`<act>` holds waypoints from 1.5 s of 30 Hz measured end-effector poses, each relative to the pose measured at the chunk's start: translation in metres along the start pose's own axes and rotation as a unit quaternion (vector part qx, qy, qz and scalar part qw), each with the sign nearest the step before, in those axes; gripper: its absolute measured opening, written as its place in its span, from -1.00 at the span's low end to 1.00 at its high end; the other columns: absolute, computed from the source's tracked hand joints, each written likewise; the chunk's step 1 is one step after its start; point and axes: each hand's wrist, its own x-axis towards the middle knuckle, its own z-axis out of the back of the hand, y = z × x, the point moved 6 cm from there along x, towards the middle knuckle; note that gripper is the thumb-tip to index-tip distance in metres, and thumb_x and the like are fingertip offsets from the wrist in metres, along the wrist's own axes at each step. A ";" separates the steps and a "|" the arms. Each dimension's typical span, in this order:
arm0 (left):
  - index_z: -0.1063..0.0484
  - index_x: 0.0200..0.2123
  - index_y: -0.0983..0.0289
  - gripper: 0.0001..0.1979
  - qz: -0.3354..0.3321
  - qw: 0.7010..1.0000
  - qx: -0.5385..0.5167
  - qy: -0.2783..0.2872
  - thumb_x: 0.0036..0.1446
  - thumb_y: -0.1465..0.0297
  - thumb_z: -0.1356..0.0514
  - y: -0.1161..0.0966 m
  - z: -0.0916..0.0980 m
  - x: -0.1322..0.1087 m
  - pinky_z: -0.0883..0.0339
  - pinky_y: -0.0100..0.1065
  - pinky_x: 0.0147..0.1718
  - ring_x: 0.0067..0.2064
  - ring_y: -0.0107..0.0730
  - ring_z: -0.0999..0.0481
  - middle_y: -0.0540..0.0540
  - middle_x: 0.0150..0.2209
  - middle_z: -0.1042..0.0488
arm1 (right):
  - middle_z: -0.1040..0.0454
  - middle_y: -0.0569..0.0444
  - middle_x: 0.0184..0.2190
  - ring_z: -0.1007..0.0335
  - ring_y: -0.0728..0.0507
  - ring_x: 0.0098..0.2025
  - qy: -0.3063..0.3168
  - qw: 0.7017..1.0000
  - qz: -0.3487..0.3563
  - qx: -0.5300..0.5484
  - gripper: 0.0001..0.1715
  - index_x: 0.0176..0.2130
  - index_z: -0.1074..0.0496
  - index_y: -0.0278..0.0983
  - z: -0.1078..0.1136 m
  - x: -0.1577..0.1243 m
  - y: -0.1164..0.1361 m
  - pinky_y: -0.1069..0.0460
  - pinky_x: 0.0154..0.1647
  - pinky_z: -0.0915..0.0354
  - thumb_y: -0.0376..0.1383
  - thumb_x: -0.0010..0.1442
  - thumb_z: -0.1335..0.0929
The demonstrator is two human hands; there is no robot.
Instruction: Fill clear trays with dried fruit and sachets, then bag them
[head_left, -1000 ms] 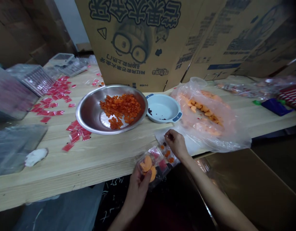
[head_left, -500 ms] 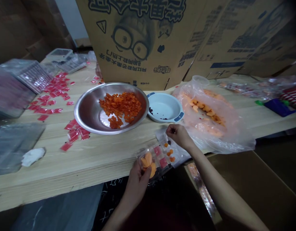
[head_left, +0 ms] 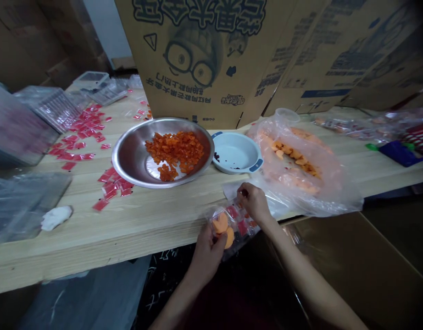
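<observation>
My left hand (head_left: 209, 245) is closed on the near left end of a clear plastic compartment tray (head_left: 236, 244), thumb on top. Pale orange, mango-like slices (head_left: 221, 222) fill the end by my thumb. Red square packets (head_left: 242, 227) and small orange pieces (head_left: 253, 223) lie in the compartments farther right. Over the tray's far right end, my right hand (head_left: 254, 201) has thumb and fingers pinched together; a small dark spot shows at the fingertips, too small to name. Beneath that hand lies a clear plastic sheet or bag (head_left: 276, 200).
Beyond the tray stand a steel bowl (head_left: 129, 156) of orange pieces and a light blue basin (head_left: 244, 153) with dark bits. A plastic bag of orange slices (head_left: 335, 183) lies right. Loose red packets (head_left: 110, 188) and a crumpled white tissue (head_left: 56, 217) are left. A large carton (head_left: 184, 98) stands behind.
My left hand and the tray have moved right, closer beneath my right hand. My right hand has come slightly lower and left, still pinched. The whole view has shifted a little.
</observation>
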 end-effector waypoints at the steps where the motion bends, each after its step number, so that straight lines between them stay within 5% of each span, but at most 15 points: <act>1: -0.56 0.02 0.22 -0.66 -0.009 1.000 0.006 0.001 0.19 0.27 -0.31 -0.001 0.001 0.000 -0.45 -0.02 0.05 -0.02 0.02 -0.59 0.24 -0.05 -0.61 | -0.49 0.06 -0.45 -0.35 -0.12 -0.44 -0.003 1.000 -0.012 0.005 -0.89 -0.36 -0.45 -0.23 0.002 0.002 -0.007 0.03 -0.36 -0.17 -0.34 0.11 -0.31; 7: -0.57 0.03 0.22 -0.69 -0.039 0.996 0.082 0.025 0.24 0.32 -0.27 -0.012 0.006 0.000 -0.42 0.02 0.09 -0.01 0.01 -0.59 0.26 -0.03 -0.63 | -0.44 0.13 -0.57 -0.34 -0.07 -0.51 0.042 0.998 -0.037 0.034 -0.94 -0.47 -0.45 -0.24 0.009 0.026 -0.027 0.07 -0.45 -0.18 -0.35 -0.01 -0.35; 14: -0.54 0.01 0.26 -0.70 -0.018 0.999 0.049 -0.013 0.23 0.30 -0.28 -0.006 0.002 0.006 -0.44 -0.10 0.02 -0.05 -0.07 -0.60 0.24 -0.05 -0.62 | -0.43 0.15 -0.58 -0.29 -0.03 -0.51 0.089 0.996 0.006 0.028 -0.92 -0.50 -0.44 -0.25 0.012 0.039 -0.006 0.08 -0.43 -0.14 -0.41 -0.03 -0.36; 18: -0.52 -0.01 0.27 -0.64 0.040 0.996 -0.078 -0.019 0.18 0.22 -0.35 0.016 -0.005 0.011 -0.48 -0.17 -0.07 -0.12 -0.14 -0.62 0.20 -0.12 -0.63 | -0.43 0.14 -0.55 -0.32 -0.05 -0.48 0.076 0.997 0.021 0.018 -0.92 -0.44 -0.43 -0.24 0.008 0.016 0.002 0.07 -0.38 -0.17 -0.38 0.07 -0.34; 23: -0.47 -0.03 0.29 -0.47 0.104 0.970 -0.214 -0.041 0.03 0.12 -0.48 0.033 -0.014 0.008 -0.54 -0.16 -0.13 -0.20 -0.20 -0.64 0.18 -0.16 -0.60 | -0.46 -0.05 -0.31 -0.35 -0.19 -0.29 -0.013 0.999 0.005 -0.045 -0.84 -0.21 -0.44 -0.26 0.013 -0.036 -0.016 -0.01 -0.28 -0.21 -0.33 0.22 -0.27; 28: -0.45 -0.02 0.31 -0.42 0.111 0.964 -0.239 -0.030 0.00 0.13 -0.51 0.029 -0.025 0.006 -0.56 -0.15 -0.11 -0.13 -0.14 -0.67 0.25 -0.08 -0.60 | -0.46 -0.06 -0.29 -0.38 -0.23 -0.24 -0.032 0.997 0.012 -0.066 -0.80 -0.17 -0.42 -0.24 0.024 -0.072 -0.030 -0.04 -0.22 -0.26 -0.33 0.34 -0.22; 35: -0.48 -0.02 0.31 -0.48 0.083 0.969 -0.228 -0.038 0.05 0.16 -0.48 0.021 -0.027 0.005 -0.54 -0.20 -0.11 -0.18 -0.22 -0.67 0.23 -0.11 -0.65 | -0.51 -0.02 -0.31 -0.47 -0.20 -0.26 -0.017 0.999 0.039 -0.005 -0.80 -0.16 -0.43 -0.24 0.026 -0.092 0.001 -0.02 -0.22 -0.30 -0.28 0.41 -0.23; 40: -0.51 0.04 0.28 -0.51 0.075 0.982 -0.173 -0.005 0.11 0.19 -0.44 0.020 -0.019 0.001 -0.51 -0.16 -0.03 -0.09 -0.16 -0.66 0.24 -0.04 -0.65 | -0.58 0.02 -0.31 -0.49 -0.19 -0.35 -0.021 0.999 -0.005 -0.040 -0.61 0.15 -0.41 -0.27 0.017 -0.082 0.001 -0.01 -0.29 -0.26 -0.28 0.41 -0.23; 45: -0.53 0.03 0.28 -0.59 0.047 0.994 -0.095 0.005 0.15 0.22 -0.39 0.015 -0.011 0.007 -0.44 -0.14 0.03 -0.04 -0.12 -0.63 0.23 0.00 -0.65 | -0.55 -0.07 -0.28 -0.46 -0.23 -0.25 -0.054 0.995 0.018 -0.078 -0.72 -0.17 -0.49 -0.25 0.013 -0.049 -0.003 -0.03 -0.29 -0.21 -0.33 0.41 -0.21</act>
